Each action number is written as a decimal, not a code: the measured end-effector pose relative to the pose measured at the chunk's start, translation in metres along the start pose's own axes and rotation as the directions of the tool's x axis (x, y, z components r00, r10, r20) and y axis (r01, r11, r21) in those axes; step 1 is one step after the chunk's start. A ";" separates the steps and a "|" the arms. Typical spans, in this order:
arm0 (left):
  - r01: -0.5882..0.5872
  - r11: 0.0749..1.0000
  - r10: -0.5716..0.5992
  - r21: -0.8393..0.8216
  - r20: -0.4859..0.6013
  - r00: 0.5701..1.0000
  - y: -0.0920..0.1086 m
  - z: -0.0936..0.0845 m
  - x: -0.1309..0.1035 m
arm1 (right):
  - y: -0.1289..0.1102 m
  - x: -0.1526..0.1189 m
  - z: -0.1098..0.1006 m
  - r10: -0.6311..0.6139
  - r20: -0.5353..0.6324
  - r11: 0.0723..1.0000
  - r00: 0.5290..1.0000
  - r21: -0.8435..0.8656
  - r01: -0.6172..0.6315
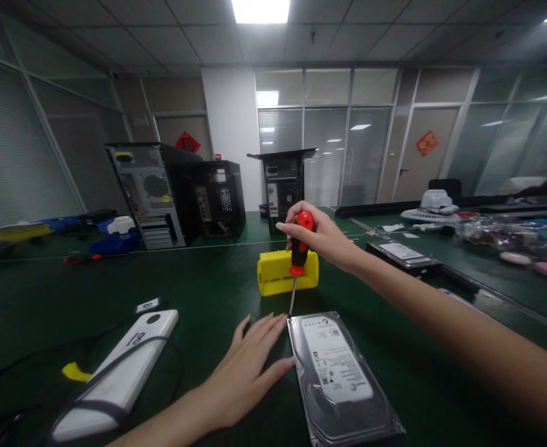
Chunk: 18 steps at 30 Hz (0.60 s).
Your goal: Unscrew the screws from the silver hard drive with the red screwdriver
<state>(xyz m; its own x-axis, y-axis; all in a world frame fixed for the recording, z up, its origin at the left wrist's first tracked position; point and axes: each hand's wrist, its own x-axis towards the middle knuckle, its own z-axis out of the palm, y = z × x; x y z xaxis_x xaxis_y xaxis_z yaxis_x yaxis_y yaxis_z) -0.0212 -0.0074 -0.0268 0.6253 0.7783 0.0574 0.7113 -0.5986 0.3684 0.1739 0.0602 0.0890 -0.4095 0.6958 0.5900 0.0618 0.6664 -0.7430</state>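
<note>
head view: my right hand (322, 233) is clamped on the screwdriver (298, 254), upright, tip down at what seems the hard drive (336, 372) far left corner. my left hand (249, 366) lies flat, fingers spread, touching the drive's left edge on the desk (208, 292); the drive's long axis runs away from me.

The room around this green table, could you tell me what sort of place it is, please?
Probably a computer repair or teardown workshop in an office: open computer towers stand behind, a hard drive lies by the left hand, and the right hand holds a screwdriver.
</note>
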 end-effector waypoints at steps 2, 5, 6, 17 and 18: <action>0.011 1.000 -0.011 0.003 0.011 1.000 0.000 0.000 0.000 | -0.002 -0.001 0.001 0.034 0.004 0.999 0.999 0.024 -0.034; 0.007 1.000 -0.007 -0.001 0.004 1.000 -0.001 -0.001 -0.001 | -0.004 -0.003 0.001 0.071 0.012 0.997 0.997 0.036 -0.071; 0.003 1.000 -0.003 -0.004 -0.001 1.000 -0.001 -0.001 -0.002 | -0.005 -0.004 0.001 0.068 0.011 0.997 0.998 0.040 -0.069; -0.018 1.000 0.018 -0.014 0.002 1.000 0.000 -0.002 -0.002 | -0.002 -0.002 0.006 0.032 -0.024 0.998 0.999 -0.054 -0.033; -0.022 1.000 0.022 -0.015 0.001 1.000 0.000 -0.003 -0.002 | -0.001 -0.002 0.006 0.041 -0.027 0.996 0.999 -0.081 -0.043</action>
<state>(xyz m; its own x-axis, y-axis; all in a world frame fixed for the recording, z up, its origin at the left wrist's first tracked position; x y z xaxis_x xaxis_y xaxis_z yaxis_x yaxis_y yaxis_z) -0.0237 -0.0087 -0.0247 0.6410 0.7648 0.0649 0.6925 -0.6127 0.3808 0.1691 0.0564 0.0873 -0.3821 0.7295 0.5673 0.1532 0.6553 -0.7396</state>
